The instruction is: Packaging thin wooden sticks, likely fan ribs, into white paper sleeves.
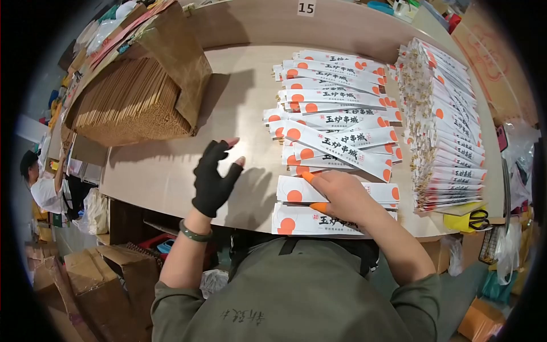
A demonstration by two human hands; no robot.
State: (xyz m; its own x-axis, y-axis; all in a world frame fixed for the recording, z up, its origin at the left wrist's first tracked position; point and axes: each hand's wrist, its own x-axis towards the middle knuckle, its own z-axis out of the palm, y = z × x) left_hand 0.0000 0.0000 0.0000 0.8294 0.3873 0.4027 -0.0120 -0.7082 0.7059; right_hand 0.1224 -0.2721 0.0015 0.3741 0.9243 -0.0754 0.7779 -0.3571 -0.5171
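My left hand (215, 175), in a black fingerless glove, hovers over the bare tabletop with thumb and fingers apart and nothing between them. Orange covers sit on the thumb and a finger of my right hand (342, 196). That hand grips a white paper chopstick sleeve (289, 191) across its width, fingertip at the far edge and thumb at the near one. Another sleeve (296, 222) lies nearer me at the table's front edge. Beyond my right hand is a loose overlapping pile of printed sleeves (336, 119) with orange dots.
A brown carton (196, 74) holds tightly packed wooden chopsticks (137, 102) at the left. Stacked filled sleeves (447, 125) line the right side. Black-handled scissors (478, 219) lie by a yellow item at the right front corner. A low wall (256, 25) bounds the table's back.
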